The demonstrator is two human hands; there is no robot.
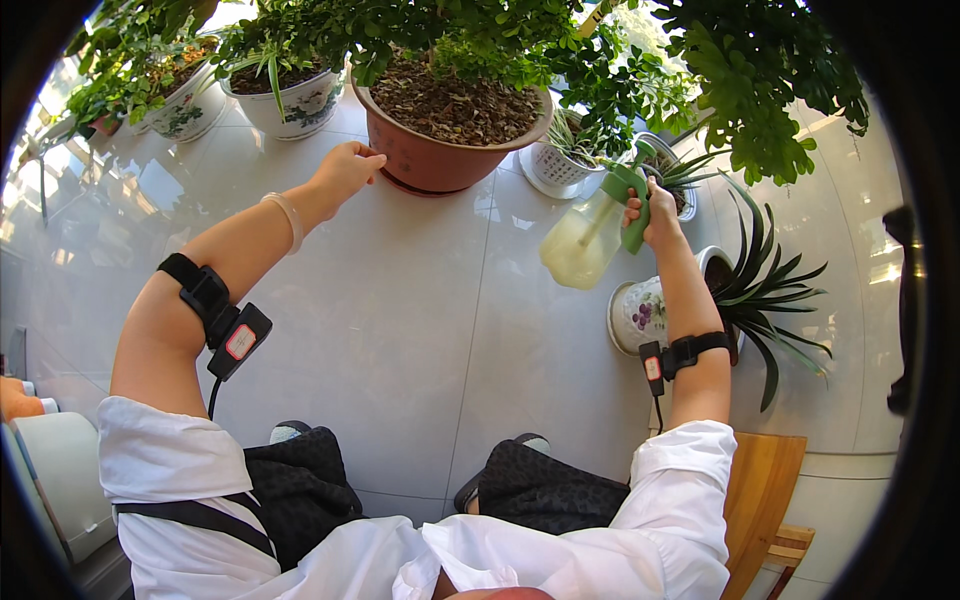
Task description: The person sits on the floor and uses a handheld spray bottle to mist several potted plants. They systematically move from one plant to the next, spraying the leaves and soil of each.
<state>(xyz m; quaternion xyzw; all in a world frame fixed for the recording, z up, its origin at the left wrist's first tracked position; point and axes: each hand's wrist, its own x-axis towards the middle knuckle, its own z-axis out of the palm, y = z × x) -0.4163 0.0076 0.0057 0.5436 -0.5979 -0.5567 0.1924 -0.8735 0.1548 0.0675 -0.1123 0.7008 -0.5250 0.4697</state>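
My right hand (654, 214) is wrapped around the green handle of a spray bottle (583, 236). Pale, cloudy liquid shows through its clear body, which tilts down to the left. Its green nozzle end points up, close to the small pots at the right. My left hand (349, 176) is at the left side of a large reddish-brown plant pot (442, 161), fingers curled together. Its fingertips overlap the pot's wall in view; whether they touch it I cannot tell. Dry, brown leaf-like litter (457, 105) covers the soil in this pot, under dense green foliage (450, 30).
White painted pots (289, 105) stand at the left. A white pot with writing (556, 163) stands on a saucer at the right. Nearer my right forearm, a pot with a grape pattern (637, 315) holds a long-leaved plant (757, 292). A wooden seat (765, 495) is at lower right.
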